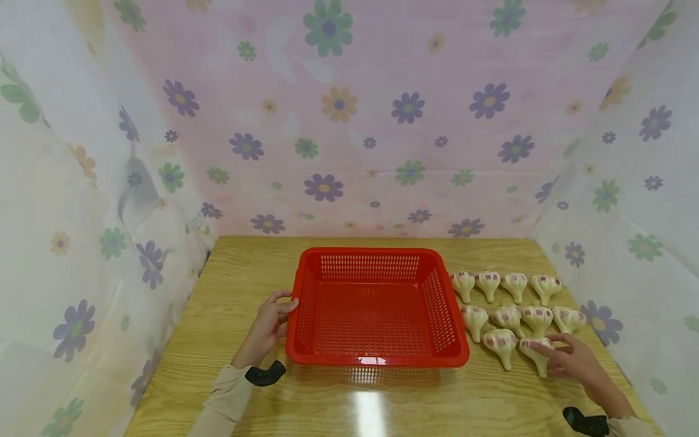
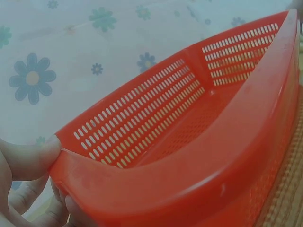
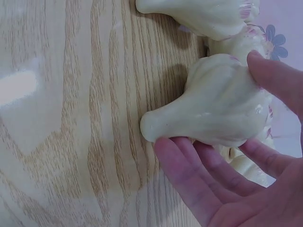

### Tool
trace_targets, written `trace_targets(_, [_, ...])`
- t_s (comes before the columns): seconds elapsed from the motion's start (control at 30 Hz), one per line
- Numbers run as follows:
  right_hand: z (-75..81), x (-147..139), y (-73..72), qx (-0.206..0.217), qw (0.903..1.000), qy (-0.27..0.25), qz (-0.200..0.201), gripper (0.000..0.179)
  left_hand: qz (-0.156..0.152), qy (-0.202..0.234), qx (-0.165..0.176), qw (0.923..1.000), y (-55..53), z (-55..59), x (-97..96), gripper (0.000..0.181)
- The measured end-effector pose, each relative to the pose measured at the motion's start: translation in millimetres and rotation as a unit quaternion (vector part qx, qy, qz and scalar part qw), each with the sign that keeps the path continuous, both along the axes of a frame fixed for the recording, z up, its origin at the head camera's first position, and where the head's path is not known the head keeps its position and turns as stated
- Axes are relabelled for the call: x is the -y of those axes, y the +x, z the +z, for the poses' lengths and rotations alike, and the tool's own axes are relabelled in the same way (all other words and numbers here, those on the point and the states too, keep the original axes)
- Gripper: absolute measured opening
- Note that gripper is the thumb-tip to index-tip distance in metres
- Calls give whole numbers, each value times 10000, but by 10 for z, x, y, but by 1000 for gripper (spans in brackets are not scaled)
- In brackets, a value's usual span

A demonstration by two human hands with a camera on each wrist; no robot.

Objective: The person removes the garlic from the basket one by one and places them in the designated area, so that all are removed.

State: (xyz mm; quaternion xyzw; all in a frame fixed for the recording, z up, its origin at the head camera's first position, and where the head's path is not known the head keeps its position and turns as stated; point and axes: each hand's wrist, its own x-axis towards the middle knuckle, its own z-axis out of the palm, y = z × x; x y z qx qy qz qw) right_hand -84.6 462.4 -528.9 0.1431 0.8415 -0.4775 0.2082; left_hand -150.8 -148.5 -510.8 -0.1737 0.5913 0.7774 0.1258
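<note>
A red plastic basket (image 1: pixel 327 358) with slotted walls stands on the table, nothing inside it. My left hand (image 1: pixel 267 321) grips its left rim; in the left wrist view the thumb (image 2: pixel 33 158) presses on top and the other fingers curl beneath. Over on the right, my right hand (image 1: pixel 573 361) holds a garlic bulb (image 3: pixel 222 104) at the front end of a group. The right wrist view has the thumb (image 3: pixel 274 78) on one side of this bulb and the fingers along the other, its stem pointing away from the palm.
Several more garlic bulbs (image 1: pixel 514 286) lie in rows right of the basket, stems toward me. One bulb (image 1: pixel 500 347) sits just left of the held one. The wooden table (image 1: pixel 240 267) is bordered at the back and sides by flowered cloth (image 1: pixel 371 121).
</note>
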Motion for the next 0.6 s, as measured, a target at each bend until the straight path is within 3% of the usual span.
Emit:
trace_targets(0.33, [68, 126, 11, -151, 9994, 257, -200, 85, 46, -14, -11, 10000, 9, -20, 10, 38])
trace_targets(0.6, [63, 164, -5, -319, 9959, 784, -331, 86, 57, -21, 2, 10000, 17, -16, 11, 37])
